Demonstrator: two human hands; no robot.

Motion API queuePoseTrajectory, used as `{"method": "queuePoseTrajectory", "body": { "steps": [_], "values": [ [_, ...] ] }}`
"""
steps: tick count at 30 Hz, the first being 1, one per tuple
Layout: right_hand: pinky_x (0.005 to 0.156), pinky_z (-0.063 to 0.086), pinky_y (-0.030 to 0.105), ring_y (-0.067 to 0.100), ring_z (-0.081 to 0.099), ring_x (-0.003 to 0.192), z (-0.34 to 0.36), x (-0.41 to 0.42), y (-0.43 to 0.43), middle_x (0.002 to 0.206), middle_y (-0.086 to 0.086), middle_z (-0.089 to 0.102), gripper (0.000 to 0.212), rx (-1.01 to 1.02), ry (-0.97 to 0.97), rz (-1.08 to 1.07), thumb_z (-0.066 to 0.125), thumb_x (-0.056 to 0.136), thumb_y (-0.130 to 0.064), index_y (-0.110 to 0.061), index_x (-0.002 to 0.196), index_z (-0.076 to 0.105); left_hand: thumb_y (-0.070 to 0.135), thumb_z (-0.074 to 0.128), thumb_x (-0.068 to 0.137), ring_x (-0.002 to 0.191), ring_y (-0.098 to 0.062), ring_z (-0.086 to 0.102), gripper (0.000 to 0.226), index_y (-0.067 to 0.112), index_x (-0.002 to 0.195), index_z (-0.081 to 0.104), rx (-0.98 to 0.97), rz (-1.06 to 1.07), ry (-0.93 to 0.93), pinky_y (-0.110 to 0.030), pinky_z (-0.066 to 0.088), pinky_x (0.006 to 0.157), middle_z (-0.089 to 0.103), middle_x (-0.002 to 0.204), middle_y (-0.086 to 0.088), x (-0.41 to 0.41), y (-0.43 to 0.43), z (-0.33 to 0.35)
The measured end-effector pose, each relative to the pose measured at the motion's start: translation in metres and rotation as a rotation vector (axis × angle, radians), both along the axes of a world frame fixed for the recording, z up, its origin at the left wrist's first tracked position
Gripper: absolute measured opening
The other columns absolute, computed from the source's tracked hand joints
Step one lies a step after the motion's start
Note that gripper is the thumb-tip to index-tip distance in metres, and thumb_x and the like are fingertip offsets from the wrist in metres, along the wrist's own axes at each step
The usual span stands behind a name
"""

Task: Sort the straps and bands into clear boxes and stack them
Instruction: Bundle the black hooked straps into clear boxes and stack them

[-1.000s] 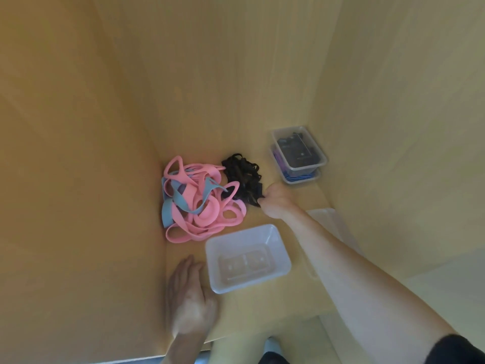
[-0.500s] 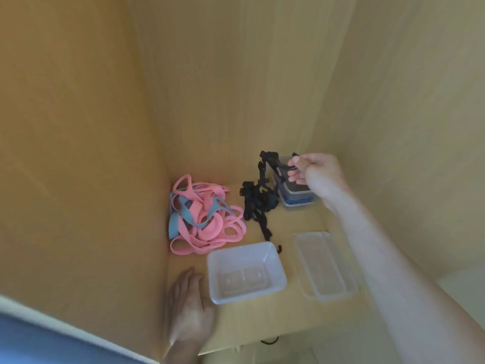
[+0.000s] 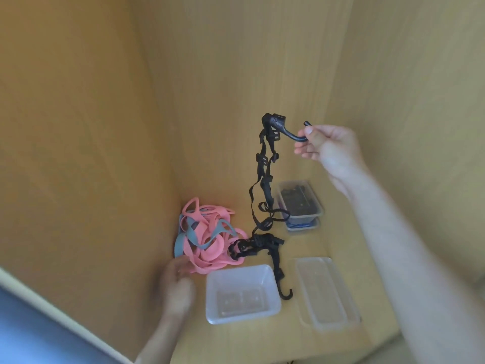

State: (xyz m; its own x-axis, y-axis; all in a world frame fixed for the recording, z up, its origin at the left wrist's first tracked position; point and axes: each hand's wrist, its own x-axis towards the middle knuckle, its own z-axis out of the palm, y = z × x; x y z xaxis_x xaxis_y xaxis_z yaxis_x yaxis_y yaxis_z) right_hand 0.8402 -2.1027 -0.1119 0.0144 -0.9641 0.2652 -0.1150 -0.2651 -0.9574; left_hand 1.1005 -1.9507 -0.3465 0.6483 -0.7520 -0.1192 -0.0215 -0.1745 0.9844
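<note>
Lifting: tangled black hooked straps [image 3: 265, 179], pinched in right hand [image 3: 326, 145].
Resting: left hand [image 3: 175, 287], blurred, grip unclear.
Needing: lowering into empty clear plastic box [image 3: 242, 292] below.

Both forearms were bare to the frame edge; the left hand [image 3: 175, 286] showed blurred, the right hand [image 3: 329, 147] sharp.

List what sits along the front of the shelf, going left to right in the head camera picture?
Left hand → empty clear box → lower black hook of the strap → clear lid.
</note>
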Motion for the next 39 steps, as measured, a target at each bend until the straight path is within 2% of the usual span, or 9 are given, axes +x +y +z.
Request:
{"method": "queuePoseTrajectory", "body": {
  "steps": [2,6,12,17,22,25,29,35,39],
  "values": [
    [0.072,0.059,0.023,0.013,0.073,0.071,0.014,-0.001,-0.003,0.076,0.002,0.075,0.021,-0.039,-0.009,0.025,0.056,0.103,-0.015,-0.014,0.09,0.072,-0.01,0.045,0.083,0.104,-0.024,0.066,0.035,0.015,0.1,0.063,-0.071,-0.052,-0.035,-0.037,0.055,0.088,0.069,0.108,-0.007,-0.007,-0.017,0.035],
    [0.072,0.059,0.025,0.013,0.072,0.069,0.037,-0.002,-0.007,0.072,0.002,0.074,0.023,-0.084,-0.035,0.087,0.055,0.103,-0.014,-0.014,0.087,0.071,-0.005,0.051,0.084,0.109,-0.015,0.063,0.034,0.021,0.104,0.062,-0.199,-0.249,-0.181,-0.013,0.049,0.081,0.066,0.115,0.002,-0.028,-0.053,0.115],
    [0.073,0.057,0.03,0.02,0.071,0.073,0.063,-0.004,-0.013,0.072,0.004,0.074,0.024,-0.07,-0.149,0.283,0.052,0.105,-0.015,-0.008,0.087,0.067,0.017,0.067,0.094,0.126,-0.004,0.052,0.044,0.025,0.135,0.052,-0.39,-0.501,-0.306,-0.025,0.039,0.106,0.057,0.136,0.01,-0.057,-0.107,0.241],
    [0.07,0.054,0.032,0.022,0.068,0.07,0.081,-0.005,-0.017,0.073,0.002,0.069,0.026,-0.058,-0.255,0.379,0.055,0.103,-0.017,-0.01,0.079,0.063,0.01,0.062,0.096,0.085,-0.003,0.063,0.026,0.016,0.121,0.065,-0.367,-0.605,-0.392,-0.015,0.045,0.081,0.068,0.105,0.007,-0.074,-0.135,0.314],
    [0.081,0.05,0.033,0.018,0.061,0.09,0.088,-0.015,-0.024,0.086,-0.003,0.064,0.017,0.042,-0.648,0.492,0.071,0.088,-0.037,-0.023,0.079,0.068,0.002,0.053,0.098,0.071,-0.022,0.067,0.013,0.002,0.099,0.066,-0.368,-0.786,-0.305,-0.025,0.057,0.073,0.062,0.071,-0.011,-0.094,-0.135,0.332],
    [0.103,0.043,0.041,0.019,0.061,0.106,0.079,-0.01,-0.026,0.106,0.0,0.068,0.025,-0.045,-0.546,0.593,0.07,0.087,-0.034,-0.021,0.108,0.068,0.006,0.05,0.1,0.057,-0.016,0.049,0.015,0.006,0.093,0.063,-0.376,-0.822,-0.311,-0.026,0.05,0.059,0.05,0.063,0.001,-0.11,-0.134,0.335],
    [0.079,0.052,0.037,0.026,0.062,0.099,0.078,0.011,-0.02,0.108,0.01,0.069,0.024,-0.145,-0.386,0.55,0.063,0.095,-0.023,-0.012,0.117,0.065,0.007,0.048,0.099,0.058,-0.014,0.038,0.024,0.016,0.084,0.066,-0.39,-0.88,-0.258,-0.026,0.037,0.054,0.048,0.06,0.009,-0.117,-0.132,0.341],
    [0.072,0.051,0.042,0.047,0.065,0.097,0.102,0.008,-0.025,0.108,0.017,0.074,0.016,-0.066,-0.482,0.437,0.05,0.104,-0.02,-0.008,0.114,0.057,0.03,0.042,0.1,0.071,-0.016,0.047,0.029,0.007,0.114,0.054,-0.324,-1.068,0.095,-0.03,0.04,0.069,0.054,0.083,-0.003,-0.095,-0.137,0.33],
    [0.065,0.054,0.044,0.031,0.07,0.08,0.115,0.01,-0.022,0.082,0.01,0.065,0.02,-0.037,-0.474,0.449,0.044,0.108,-0.02,-0.009,0.118,0.058,0.03,0.041,0.107,0.072,-0.017,0.056,0.028,0.011,0.104,0.06,-0.313,-1.014,0.055,-0.029,0.046,0.071,0.06,0.081,-0.004,-0.092,-0.143,0.325]
  ]
}}
